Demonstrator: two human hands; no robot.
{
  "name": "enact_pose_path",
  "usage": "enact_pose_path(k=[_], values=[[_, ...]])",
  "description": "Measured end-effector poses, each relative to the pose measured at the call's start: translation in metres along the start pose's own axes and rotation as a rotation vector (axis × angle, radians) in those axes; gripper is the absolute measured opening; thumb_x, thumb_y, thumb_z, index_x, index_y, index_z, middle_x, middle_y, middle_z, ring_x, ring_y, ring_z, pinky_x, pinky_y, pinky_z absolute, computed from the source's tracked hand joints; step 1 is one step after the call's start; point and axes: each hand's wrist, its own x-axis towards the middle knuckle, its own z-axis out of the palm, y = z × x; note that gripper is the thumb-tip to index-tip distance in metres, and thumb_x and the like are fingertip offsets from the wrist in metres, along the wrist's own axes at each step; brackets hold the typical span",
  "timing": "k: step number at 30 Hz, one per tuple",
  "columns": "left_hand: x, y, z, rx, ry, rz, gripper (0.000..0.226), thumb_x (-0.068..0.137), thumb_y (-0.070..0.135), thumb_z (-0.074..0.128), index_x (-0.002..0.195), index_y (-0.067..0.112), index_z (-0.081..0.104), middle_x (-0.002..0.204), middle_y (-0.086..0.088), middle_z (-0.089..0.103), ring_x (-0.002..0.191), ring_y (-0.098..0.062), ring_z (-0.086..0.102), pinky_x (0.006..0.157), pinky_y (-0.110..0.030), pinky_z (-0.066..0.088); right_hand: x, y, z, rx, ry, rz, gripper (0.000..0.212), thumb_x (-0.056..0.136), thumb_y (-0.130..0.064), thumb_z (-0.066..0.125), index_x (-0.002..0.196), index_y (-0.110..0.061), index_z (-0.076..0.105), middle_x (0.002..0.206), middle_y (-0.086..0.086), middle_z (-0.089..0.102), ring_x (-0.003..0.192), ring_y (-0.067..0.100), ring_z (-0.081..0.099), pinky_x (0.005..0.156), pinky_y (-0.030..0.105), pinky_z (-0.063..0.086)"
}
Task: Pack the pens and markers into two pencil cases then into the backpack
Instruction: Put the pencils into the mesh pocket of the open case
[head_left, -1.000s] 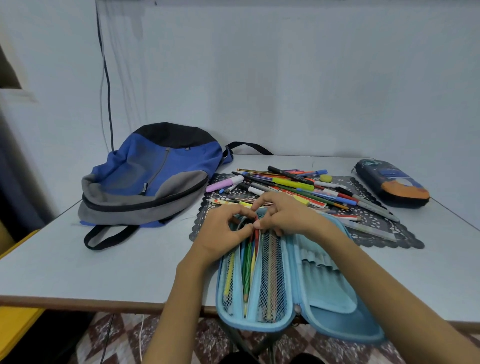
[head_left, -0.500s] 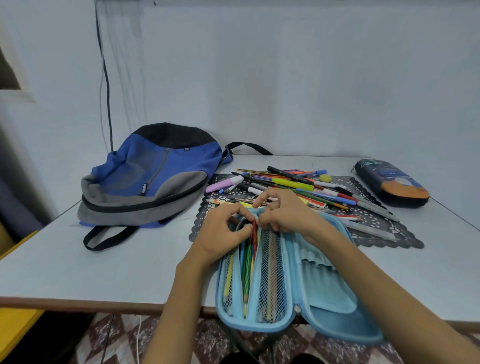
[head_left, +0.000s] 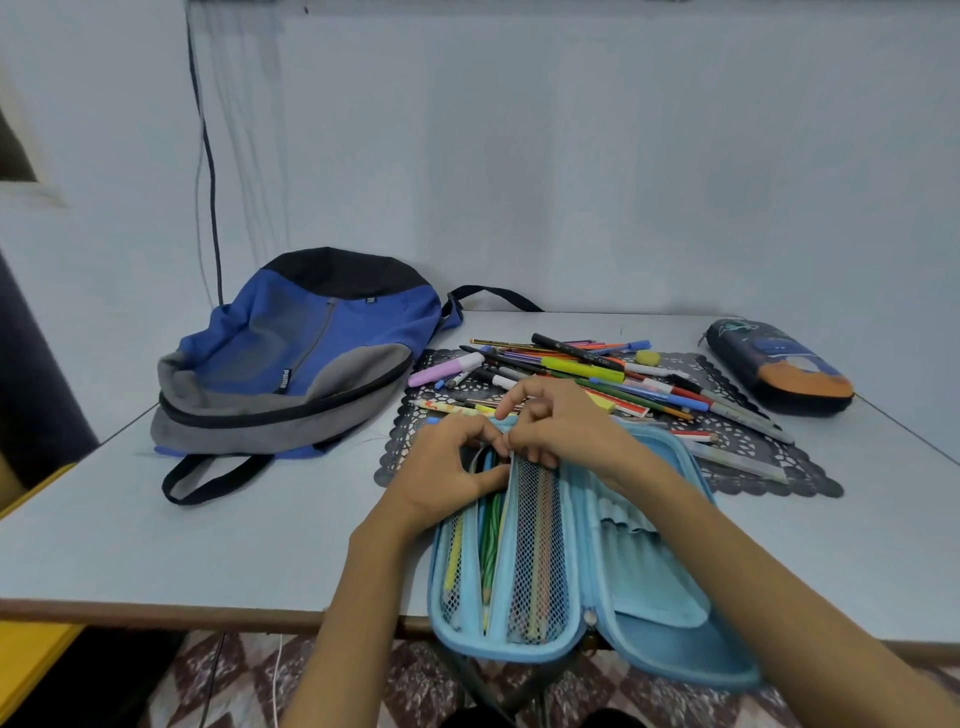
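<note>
**At the near edge of the worktop: filling the first case**

Over the front edge of the worktop (head_left: 182, 519) lies the blue pencil case (head_left: 649, 571), opened flat, its near end overhanging. Both hands meet at its far end. The left hand (head_left: 447, 467) is curled on the end of the left pocket, thumb and forefinger ringed about the tops of the pens standing there. The right hand (head_left: 561, 426) pinches the top edge of the mesh flap (head_left: 535, 545) and holds it aside.

Most of the pens and markers (head_left: 597, 369) lie heaped on the black lace mat (head_left: 753, 447) just behind the hands. A second, dark pencil case (head_left: 779, 366) sits zipped at the far right, and the backpack (head_left: 291, 353) slumps at the left, well apart.

Filling looks barely begun. The pens are light, stiff and smooth, likely to roll or slip, so they are best taken a few together about mid-barrel and slid in lengthwise. The mesh is limp and needs holding open. The case's shell looks firm; it should be carried by its spine once zipped. The backpack is soft, and its mouth will need propping.
</note>
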Motion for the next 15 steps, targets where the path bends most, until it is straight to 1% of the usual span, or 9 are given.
enact_pose_path(k=[2, 5, 8, 10, 12, 13, 15], values=[[0.001, -0.002, 0.0, 0.018, 0.007, -0.003, 0.014, 0.065, 0.046, 0.062, 0.075, 0.037, 0.061, 0.08, 0.014, 0.066, 0.076, 0.003, 0.058, 0.071, -0.008, 0.039, 0.001, 0.0, 0.001, -0.012, -0.004, -0.008, 0.02, 0.076, 0.004, 0.067, 0.094, -0.005, 0.064, 0.064, 0.015, 0.061, 0.05, 0.016, 0.053, 0.044, 0.025, 0.042], [0.001, -0.002, 0.001, 0.033, 0.011, -0.004, 0.011, 0.067, 0.036, 0.068, 0.074, 0.031, 0.063, 0.077, 0.014, 0.065, 0.073, 0.003, 0.057, 0.068, -0.008, 0.038, 0.002, 0.0, 0.002, -0.033, -0.019, -0.018, 0.019, 0.078, 0.004, 0.066, 0.093, -0.007, 0.063, 0.062, 0.011, 0.062, 0.05, 0.016, 0.054, 0.043, 0.024, 0.043], [0.0, 0.0, 0.001, 0.036, 0.023, 0.01, 0.02, 0.065, 0.045, 0.063, 0.075, 0.027, 0.065, 0.076, 0.013, 0.066, 0.072, 0.002, 0.057, 0.066, -0.007, 0.037, 0.001, 0.001, 0.0, -0.016, -0.05, -0.016, 0.017, 0.08, 0.003, 0.067, 0.092, -0.008, 0.062, 0.059, 0.004, 0.063, 0.049, 0.014, 0.055, 0.043, 0.024, 0.044], [-0.001, 0.002, 0.001, 0.045, 0.021, 0.005, 0.017, 0.066, 0.046, 0.064, 0.075, 0.032, 0.063, 0.079, 0.012, 0.066, 0.076, 0.0, 0.057, 0.067, -0.007, 0.037, 0.0, 0.001, -0.004, -0.002, -0.085, 0.0, 0.014, 0.082, 0.0, 0.067, 0.093, -0.009, 0.063, 0.057, 0.001, 0.063, 0.047, 0.012, 0.055, 0.042, 0.024, 0.042], [-0.002, 0.003, -0.001, 0.046, 0.007, -0.015, 0.011, 0.072, 0.034, 0.075, 0.076, 0.032, 0.065, 0.082, 0.013, 0.066, 0.081, 0.0, 0.057, 0.069, -0.006, 0.037, 0.001, 0.0, -0.011, 0.011, -0.073, 0.039, 0.011, 0.085, -0.004, 0.068, 0.095, -0.006, 0.065, 0.058, 0.001, 0.063, 0.045, 0.012, 0.053, 0.039, 0.021, 0.038], [-0.002, 0.002, -0.001, 0.043, 0.001, -0.022, 0.014, 0.075, 0.025, 0.078, 0.077, 0.031, 0.066, 0.083, 0.013, 0.067, 0.083, 0.001, 0.057, 0.071, -0.006, 0.038, 0.003, 0.0, -0.016, 0.02, -0.027, 0.057, 0.011, 0.086, -0.006, 0.068, 0.096, -0.006, 0.066, 0.06, 0.001, 0.064, 0.045, 0.011, 0.052, 0.038, 0.02, 0.037], [-0.002, 0.0, -0.002, 0.042, 0.001, -0.029, 0.025, 0.079, 0.012, 0.077, 0.078, 0.034, 0.066, 0.086, 0.014, 0.067, 0.084, 0.0, 0.058, 0.074, -0.009, 0.04, 0.01, 0.007, -0.032, 0.045, 0.113, 0.098, 0.01, 0.087, -0.007, 0.067, 0.097, -0.005, 0.067, 0.069, 0.003, 0.064, 0.049, 0.01, 0.051, 0.039, 0.017, 0.037]])
